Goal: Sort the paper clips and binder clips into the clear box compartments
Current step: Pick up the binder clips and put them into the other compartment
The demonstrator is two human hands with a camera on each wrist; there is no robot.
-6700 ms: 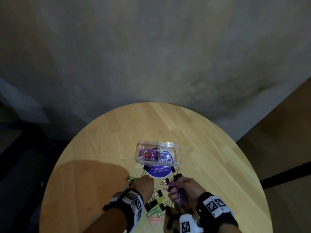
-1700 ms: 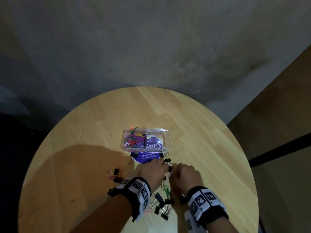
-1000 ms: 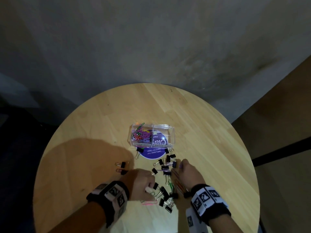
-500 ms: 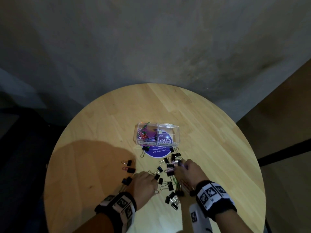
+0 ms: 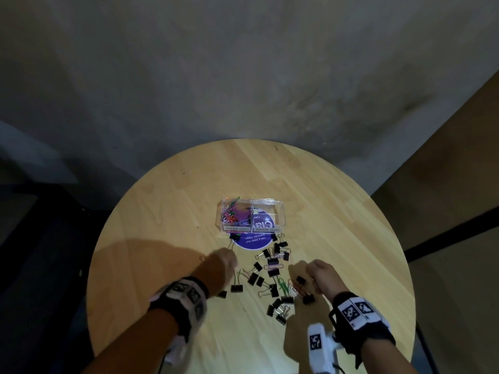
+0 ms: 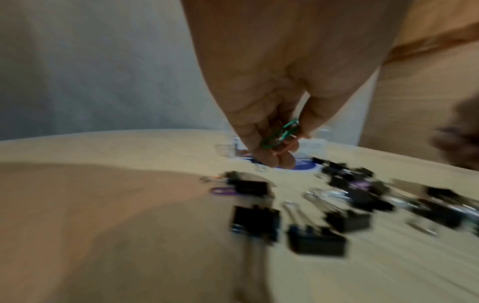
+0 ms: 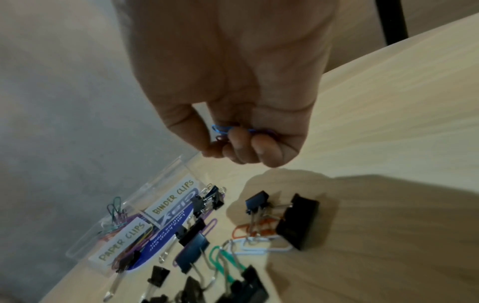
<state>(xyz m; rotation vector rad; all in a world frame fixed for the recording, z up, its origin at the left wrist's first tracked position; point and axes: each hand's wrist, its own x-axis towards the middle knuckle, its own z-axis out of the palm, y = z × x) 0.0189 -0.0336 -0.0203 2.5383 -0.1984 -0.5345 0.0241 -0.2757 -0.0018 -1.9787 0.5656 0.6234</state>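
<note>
Round wooden table (image 5: pixel 337 211) is set against a grey wall; the near edge is cut off by the head view. Clear two-compartment box (image 5: pixel 279 211) sits mid-table on a purple round sticker (image 5: pixel 252 242), whose print is only partly legible. Left compartment, labelled PAPER CLIPS, is filled with coloured paper clips (image 5: pixel 233 215); the BINDER CLIPS compartment appears to be empty, the sticker being seen through it. Black binder clips (image 5: pixel 255 276) are scattered between box and hands, mixed with loose clips: green (image 7: pixel 220 258), orange (image 7: pixel 239 230), white (image 7: pixel 261 250).

Left hand (image 5: pixel 221 265) is blurred in the head view; in the wrist view a green paper clip (image 6: pixel 281 133) is pinched between thumb and curled fingers (image 6: pixel 267 151), just before the box. Right hand (image 5: pixel 321 275) is curled round a few paper clips, blue and purple (image 7: pixel 223 131); the count cannot be told, most being hidden behind the fingers. Left wrist view is motion-smeared, so clip details there are not resolved.
</note>
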